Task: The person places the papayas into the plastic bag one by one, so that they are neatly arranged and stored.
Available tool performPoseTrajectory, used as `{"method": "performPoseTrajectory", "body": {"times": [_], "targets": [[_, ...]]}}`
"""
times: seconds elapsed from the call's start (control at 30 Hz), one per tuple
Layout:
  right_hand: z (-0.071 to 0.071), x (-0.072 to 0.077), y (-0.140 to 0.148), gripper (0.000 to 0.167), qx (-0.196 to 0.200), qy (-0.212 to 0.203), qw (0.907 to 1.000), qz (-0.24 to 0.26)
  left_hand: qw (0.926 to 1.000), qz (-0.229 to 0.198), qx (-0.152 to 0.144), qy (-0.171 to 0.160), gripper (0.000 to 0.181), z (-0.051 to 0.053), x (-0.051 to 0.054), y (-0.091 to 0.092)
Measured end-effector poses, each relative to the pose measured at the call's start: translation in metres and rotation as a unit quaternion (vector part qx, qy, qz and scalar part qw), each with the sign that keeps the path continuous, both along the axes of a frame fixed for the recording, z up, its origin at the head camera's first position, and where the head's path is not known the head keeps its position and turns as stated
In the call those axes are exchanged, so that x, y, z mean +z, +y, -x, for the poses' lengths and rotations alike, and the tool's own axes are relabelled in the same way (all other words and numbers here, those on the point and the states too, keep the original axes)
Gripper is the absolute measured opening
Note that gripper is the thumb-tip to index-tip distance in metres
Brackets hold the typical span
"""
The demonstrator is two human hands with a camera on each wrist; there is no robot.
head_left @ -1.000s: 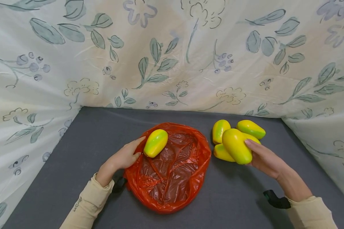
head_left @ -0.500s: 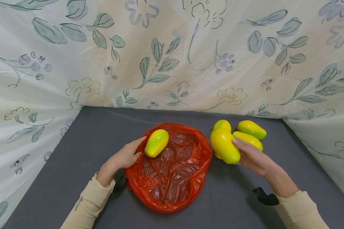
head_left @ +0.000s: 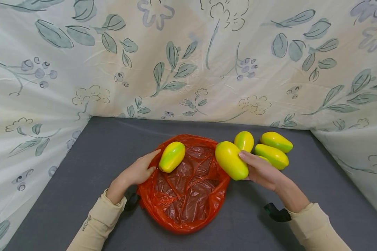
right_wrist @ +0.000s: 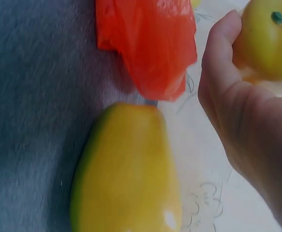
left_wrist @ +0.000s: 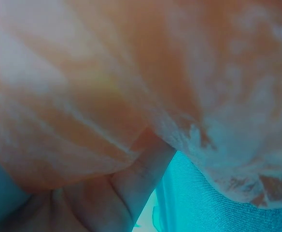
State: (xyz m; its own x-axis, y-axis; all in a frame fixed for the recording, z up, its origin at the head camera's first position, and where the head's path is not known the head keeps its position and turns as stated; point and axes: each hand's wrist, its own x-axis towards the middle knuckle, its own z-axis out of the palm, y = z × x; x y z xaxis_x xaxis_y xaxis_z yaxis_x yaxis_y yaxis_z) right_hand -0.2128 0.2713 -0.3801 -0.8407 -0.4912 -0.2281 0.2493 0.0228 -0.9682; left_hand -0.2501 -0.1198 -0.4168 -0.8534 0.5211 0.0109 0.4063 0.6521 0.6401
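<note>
My right hand [head_left: 265, 171] grips a yellow papaya [head_left: 230, 162] by its right side, in the air over the right rim of a red plastic bag [head_left: 188, 225]. In the right wrist view the thumb curls against this papaya [right_wrist: 271, 41], whose green stem end shows. The bag stands with its round mouth open upward. One yellow-green papaya [head_left: 172, 157] lies at the bag's upper left, inside the rim. My left hand [head_left: 138, 170] holds the bag's left side. In the left wrist view the plastic [left_wrist: 83, 116] covers most of the scene and hides part of the fingers.
Several papayas lie right of the bag on the dark grey table [head_left: 119, 139]: one upright papaya [head_left: 244, 139], a far right papaya [head_left: 276, 141] and one in front [head_left: 272, 156]; another is mostly hidden by the right hand. Floral cloth [head_left: 188, 76] walls the back and sides.
My right hand has carried the gripped papaya leftward from above the other papayas to the bag's right rim. The left hand and the bag have stayed in place.
</note>
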Motion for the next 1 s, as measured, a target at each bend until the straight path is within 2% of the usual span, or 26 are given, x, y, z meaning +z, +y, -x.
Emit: {"method": "performPoseTrajectory", "body": {"times": [0.3, 0.5, 1.0], "targets": [[0.003, -0.007, -0.023, 0.049, 0.022, -0.014, 0.9997, -0.005, 1.0000, -0.002, 0.003, -0.004, 0.061, -0.001, 0.001, 0.000], [0.004, -0.007, -0.034, 0.056, 0.019, -0.022, 0.9996, -0.005, 1.0000, -0.004, 0.000, -0.001, 0.061, 0.000, 0.000, 0.000], [0.006, -0.020, -0.073, 0.053, 0.038, -0.045, 0.9982, 0.009, 1.0000, -0.004, 0.001, -0.002, 0.061, 0.000, -0.001, 0.000]]}}
